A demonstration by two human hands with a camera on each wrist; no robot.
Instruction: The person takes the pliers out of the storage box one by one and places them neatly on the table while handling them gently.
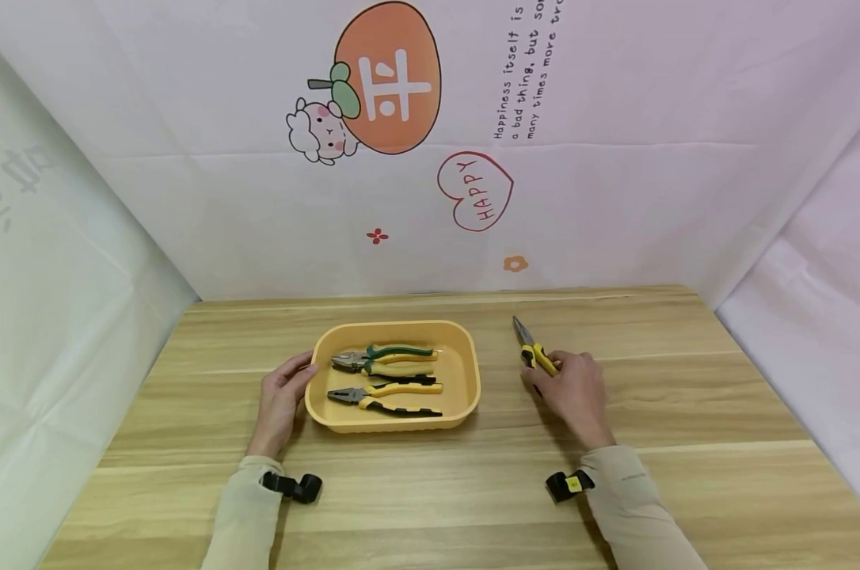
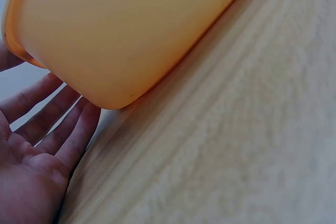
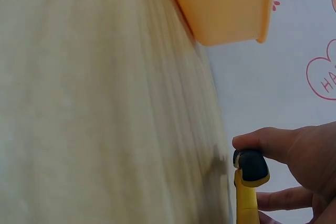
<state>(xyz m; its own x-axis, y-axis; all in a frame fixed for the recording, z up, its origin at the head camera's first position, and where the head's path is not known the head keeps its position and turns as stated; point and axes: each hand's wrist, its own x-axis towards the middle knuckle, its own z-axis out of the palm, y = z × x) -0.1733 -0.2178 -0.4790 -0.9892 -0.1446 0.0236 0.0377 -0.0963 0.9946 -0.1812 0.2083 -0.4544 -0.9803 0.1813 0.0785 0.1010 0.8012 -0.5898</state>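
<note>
On the table, a yellow plastic tray (image 1: 466,348) holds several pliers. Combination pliers with green and yellow handles (image 1: 401,351) lie at the back, cream-and-black handled ones (image 1: 401,370) overlap them, and yellow-and-black pliers (image 1: 401,389) lie in front. My left hand (image 1: 282,400) holds the tray's left end, its thumb side at the rim and its fingers (image 2: 79,129) along the outer wall. To the right of the tray, my right hand (image 1: 576,392) grips the yellow-and-black handles of long-nose pliers (image 1: 525,332), whose jaws point away and slightly left. The right wrist view shows a dark handle end (image 3: 252,167) beside the thumb.
The wooden tabletop (image 1: 430,499) runs back to a white cloth wall (image 1: 615,214) with printed drawings and writing. White cloth also hangs at both sides. Each wrist wears a small black camera (image 1: 305,488) on a strap.
</note>
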